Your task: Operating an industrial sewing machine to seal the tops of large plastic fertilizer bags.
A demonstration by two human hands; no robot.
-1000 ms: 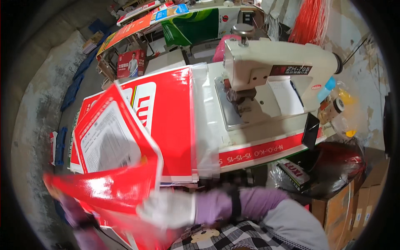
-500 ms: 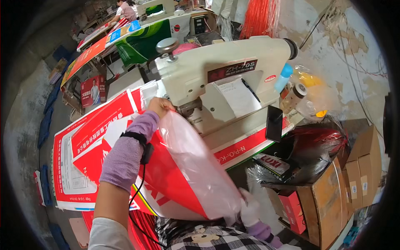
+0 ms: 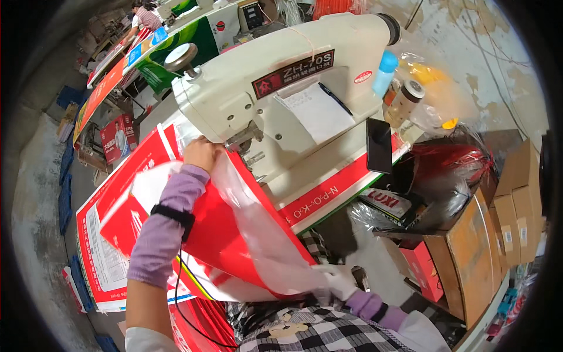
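Purple sleeves, a white glove and a checked shirt

The left hand [image 3: 202,154] was bare, and its forearm wore a loose lilac sleeve [image 3: 164,226] that stopped short of the elbow, with a black band [image 3: 172,214] strapped round it near the middle. A thin black cable [image 3: 179,293] ran down from that band toward the chest. The right hand [image 3: 337,281] wore a white glove, followed by a purple cuff [image 3: 365,305], a dark wristband [image 3: 382,312] and a pale outer sleeve [image 3: 419,334]. A black-and-white checked shirt [image 3: 311,334] with a small cartoon patch covered the chest.
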